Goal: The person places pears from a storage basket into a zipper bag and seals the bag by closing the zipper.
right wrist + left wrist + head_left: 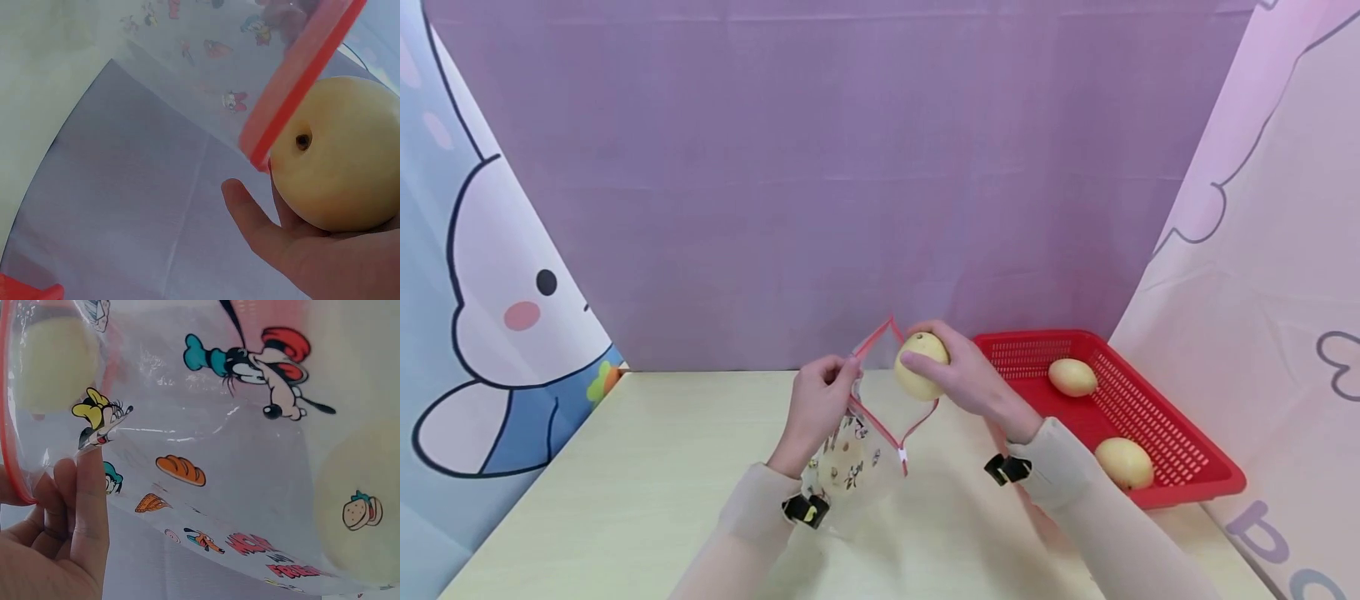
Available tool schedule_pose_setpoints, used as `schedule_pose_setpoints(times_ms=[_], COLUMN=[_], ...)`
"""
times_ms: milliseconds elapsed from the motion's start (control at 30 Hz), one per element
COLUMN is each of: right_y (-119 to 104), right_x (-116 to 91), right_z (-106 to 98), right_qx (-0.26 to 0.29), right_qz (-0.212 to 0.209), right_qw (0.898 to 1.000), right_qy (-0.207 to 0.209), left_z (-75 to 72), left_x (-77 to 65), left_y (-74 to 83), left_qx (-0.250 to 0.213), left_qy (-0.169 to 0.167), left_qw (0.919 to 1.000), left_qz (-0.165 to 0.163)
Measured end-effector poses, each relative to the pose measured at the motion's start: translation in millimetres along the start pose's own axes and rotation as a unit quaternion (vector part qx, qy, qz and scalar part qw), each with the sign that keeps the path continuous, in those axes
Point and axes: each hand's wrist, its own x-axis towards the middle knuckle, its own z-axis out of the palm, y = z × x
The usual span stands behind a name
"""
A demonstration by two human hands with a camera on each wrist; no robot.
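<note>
My left hand (820,404) pinches the rim of a clear zip bag (206,425) printed with cartoon figures. The bag's red-edged mouth stands wide apart, with a white slider (902,456) at its near corner. My right hand (973,379) grips a round, pale yellow pear (916,385) at the bag's mouth, by the far right edge. In the right wrist view the pear's brown dimple (303,140) faces the red edge. Another pale yellow pear (362,462) shows through the plastic in the lower part of the bag.
A red plastic basket (1213,462) with slotted walls stands on the right of the pale table (647,483). Two pears lie in it, one far (1072,377) and one near (1124,463), close to my right forearm. A purple cloth (850,167) hangs behind.
</note>
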Motion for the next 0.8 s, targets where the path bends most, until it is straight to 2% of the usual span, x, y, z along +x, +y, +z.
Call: schedule_pose_setpoints(times_ms=[433,633,800], right_y=[0,1,3], right_x=[3,2,3], right_z=[21,24,24], right_qx=[-0.054,-0.068,-0.075], right_qz=[-0.041,-0.048,-0.063], right_qw=[0.997,0.993,0.991], right_qy=[-0.043,-0.089,-0.094], left_z=[-4.5,-6.9,-9.3], left_x=[-1.5,-1.4,-1.2], left_y=[2.0,2.5,2.2], left_qx=[0.009,0.004,0.002], left_qy=[0.004,0.002,0.004], left_qw=[1.0000,1.0000,1.0000], left_qz=[-0.001,-0.006,-0.008])
